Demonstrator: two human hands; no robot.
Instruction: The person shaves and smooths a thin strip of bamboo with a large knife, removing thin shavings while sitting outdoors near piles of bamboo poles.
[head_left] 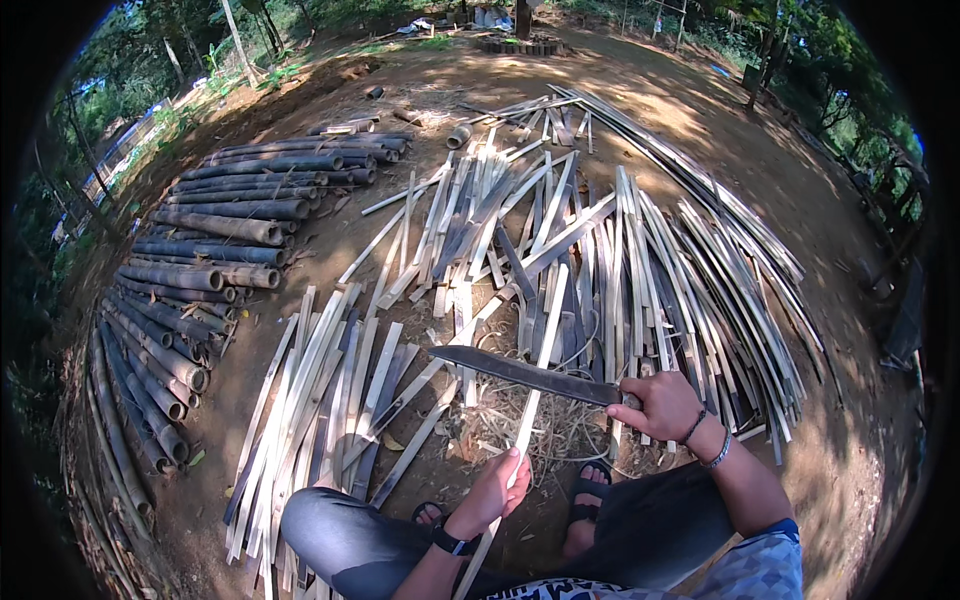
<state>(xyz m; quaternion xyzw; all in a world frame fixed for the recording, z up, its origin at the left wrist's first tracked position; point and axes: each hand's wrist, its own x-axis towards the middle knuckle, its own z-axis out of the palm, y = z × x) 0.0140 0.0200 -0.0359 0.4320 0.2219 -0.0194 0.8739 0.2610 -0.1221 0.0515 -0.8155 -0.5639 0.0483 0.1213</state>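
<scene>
My right hand [664,407] is closed round the handle of a machete [525,374]. Its long dark blade points left, lying across a pale bamboo strip [545,340]. The left hand [495,487] grips that same strip lower down, near my knees. From there the strip runs up and away between my legs toward the heap ahead. Whether the edge bites into the strip cannot be made out. Thin curled shavings [560,435] litter the ground under the blade.
Split bamboo strips lie in a left pile [300,420], a middle heap [490,210] and a right pile [700,300]. Whole bamboo poles [230,228] are stacked at far left. My sandalled foot [590,490] rests beside the shavings. Trees [850,90] border the dirt ground.
</scene>
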